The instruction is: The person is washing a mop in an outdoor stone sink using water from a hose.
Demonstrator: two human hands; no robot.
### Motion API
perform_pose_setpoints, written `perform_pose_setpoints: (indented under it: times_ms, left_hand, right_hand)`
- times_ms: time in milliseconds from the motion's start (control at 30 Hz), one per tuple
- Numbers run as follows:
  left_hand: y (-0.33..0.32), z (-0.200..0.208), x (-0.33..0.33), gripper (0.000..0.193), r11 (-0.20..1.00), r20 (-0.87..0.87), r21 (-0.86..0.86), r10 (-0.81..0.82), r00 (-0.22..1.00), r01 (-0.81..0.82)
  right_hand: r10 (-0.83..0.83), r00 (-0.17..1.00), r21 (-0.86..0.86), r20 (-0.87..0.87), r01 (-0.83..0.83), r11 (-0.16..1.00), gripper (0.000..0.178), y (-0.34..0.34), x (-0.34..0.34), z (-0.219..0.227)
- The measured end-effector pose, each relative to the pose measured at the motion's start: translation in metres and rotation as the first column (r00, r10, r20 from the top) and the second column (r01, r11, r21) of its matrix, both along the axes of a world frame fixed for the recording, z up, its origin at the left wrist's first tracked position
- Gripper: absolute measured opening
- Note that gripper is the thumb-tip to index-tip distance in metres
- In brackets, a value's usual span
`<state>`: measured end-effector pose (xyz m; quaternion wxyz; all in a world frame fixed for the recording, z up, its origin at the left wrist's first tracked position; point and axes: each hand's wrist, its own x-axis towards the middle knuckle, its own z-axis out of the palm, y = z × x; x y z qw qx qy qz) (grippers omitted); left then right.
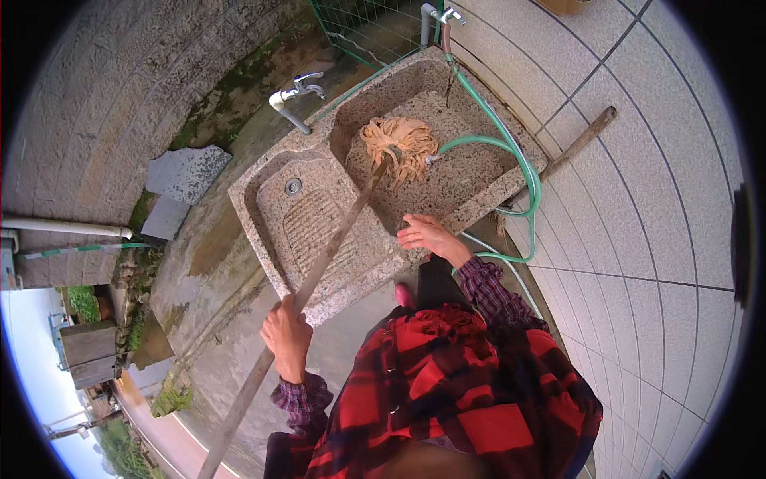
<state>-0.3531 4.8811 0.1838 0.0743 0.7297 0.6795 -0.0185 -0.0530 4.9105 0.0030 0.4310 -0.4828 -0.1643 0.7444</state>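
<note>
A mop lies across a speckled stone sink [495,199], its tan string head [403,140] down in the deeper right basin. From there its long wooden handle [339,239] slants over the shallow left basin and out past the sink's near left corner. Closed round this handle is my left hand [287,335], just outside the sink. My right hand [431,238] is at the near edge of the deep basin, holding nothing, its fingers stretched out; whether it touches the stone I cannot tell. Beside the mop head ends a green hose [479,140].
A lever tap [303,86] stands behind the left basin; another tap [451,16] at the far corner feeds the hose. The left basin has a ribbed washboard [307,219] and a drain [294,187]. A wooden pole [582,144] leans against the tiled wall [662,215] on the right.
</note>
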Motion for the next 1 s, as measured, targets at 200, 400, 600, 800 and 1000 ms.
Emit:
perform_pose_setpoints:
  times_ms: [200, 400, 600, 800, 1000]
  left_hand:
    - [-0.058, -0.005, 0.047, 0.037, 0.967, 0.110, -0.099, 0.245, 0.963, -0.234]
    - [-0.067, 0.054, 0.038, 0.013, 0.866, 0.085, 0.091, 0.485, 0.871, -0.491]
    - [-0.029, 0.108, 0.025, 0.009, 0.803, -0.263, 0.520, 0.474, 0.840, -0.290]
    - [0.028, 0.075, 0.039, 0.016, 0.949, -0.471, 0.314, 0.172, 0.866, -0.018]
    - [0.070, 0.049, 0.069, 0.014, 0.989, -0.512, 0.138, 0.025, 0.859, 0.054]
  right_hand:
    - [-0.064, 0.992, -0.072, -0.105, 0.057, 0.996, 0.046, 0.077, -0.065, -0.049]
    - [-0.020, 0.992, 0.217, -0.126, 0.047, 0.975, 0.034, 0.102, -0.088, 0.049]
    - [-0.044, 0.925, 0.249, -0.378, 0.148, 0.957, 0.041, 0.112, -0.113, 0.107]
    - [0.567, 0.823, 0.073, 0.040, -0.569, 0.819, 0.041, 0.115, -0.051, -0.053]
    - [0.168, 0.319, -0.213, 0.933, 0.110, 0.971, 0.028, 0.128, 0.055, -0.235]
